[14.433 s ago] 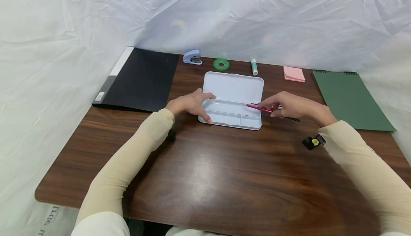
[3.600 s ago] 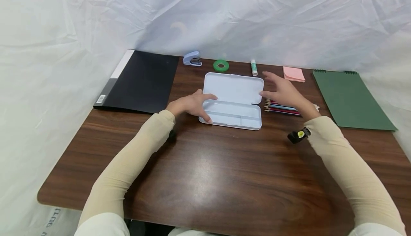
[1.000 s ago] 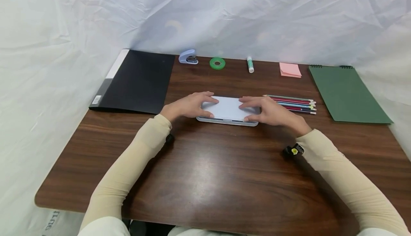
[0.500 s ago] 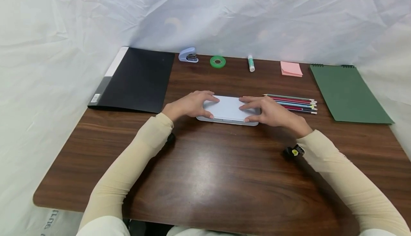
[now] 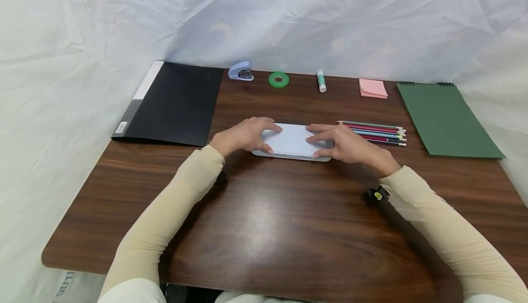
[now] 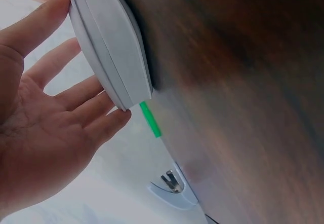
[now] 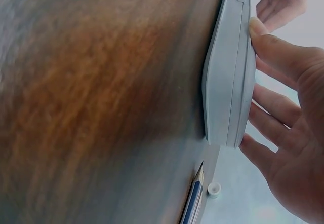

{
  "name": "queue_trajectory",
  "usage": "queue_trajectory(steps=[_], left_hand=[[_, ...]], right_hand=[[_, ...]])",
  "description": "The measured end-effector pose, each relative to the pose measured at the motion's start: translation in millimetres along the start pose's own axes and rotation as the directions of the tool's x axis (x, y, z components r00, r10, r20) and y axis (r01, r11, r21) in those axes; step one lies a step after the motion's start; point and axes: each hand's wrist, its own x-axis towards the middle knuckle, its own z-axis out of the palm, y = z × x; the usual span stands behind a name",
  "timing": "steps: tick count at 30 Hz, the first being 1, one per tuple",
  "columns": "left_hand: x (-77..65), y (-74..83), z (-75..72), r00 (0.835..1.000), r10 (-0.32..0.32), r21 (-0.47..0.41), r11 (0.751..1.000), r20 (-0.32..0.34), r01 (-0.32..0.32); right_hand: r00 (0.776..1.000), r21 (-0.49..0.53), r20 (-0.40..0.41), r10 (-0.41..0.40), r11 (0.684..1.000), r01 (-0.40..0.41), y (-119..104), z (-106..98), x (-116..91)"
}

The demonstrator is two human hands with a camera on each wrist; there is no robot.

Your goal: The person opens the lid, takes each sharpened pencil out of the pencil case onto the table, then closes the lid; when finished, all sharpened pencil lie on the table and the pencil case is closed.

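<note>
A closed white pencil case (image 5: 294,139) lies flat on the brown table. On the left part of its lid rests my left hand (image 5: 246,135), thumb near the front edge and fingers spread toward the back. My right hand (image 5: 344,143) presses the lid's right part in much the same way, thumb at the front. Both wrist views show the fingertips touching the top of the case, with lid and base together along the seam. Just right of the case, several pencils (image 5: 375,133) lie side by side, their points toward it, partly behind my right hand.
A black folder (image 5: 175,103) lies at the left. Along the back stand or lie a light blue stapler (image 5: 240,71), a green tape roll (image 5: 278,79), a glue stick (image 5: 321,81) and pink sticky notes (image 5: 373,88). A green spiral notebook (image 5: 449,122) is at the right.
My right hand held pencils over the open case earliest; later they lay on the table beside it. The lid then came down shut under both hands, which have barely moved in the last second.
</note>
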Motion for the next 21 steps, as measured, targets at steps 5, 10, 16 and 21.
queue_trajectory(steps=[5,10,16,21], left_hand=[[0.0,0.0,0.6,1.000,-0.016,0.001,1.000,0.000,0.016],[0.0,-2.8,-0.9,1.000,-0.018,0.010,1.000,0.010,0.018],[-1.0,-7.9,-0.5,1.000,-0.004,0.000,1.000,0.008,0.004],[0.6,-9.8,-0.9,0.999,0.050,0.018,0.999,0.014,-0.050]], right_hand=[[1.000,0.017,-0.001,-0.007,1.000,0.007,1.0,1.5,0.8],[1.000,0.033,-0.005,-0.004,0.999,0.004,1.7,5.0,2.8],[1.000,0.033,-0.001,-0.006,0.999,0.006,-0.6,5.6,5.7],[1.000,0.014,0.020,0.021,1.000,-0.022,-1.8,5.0,5.1]])
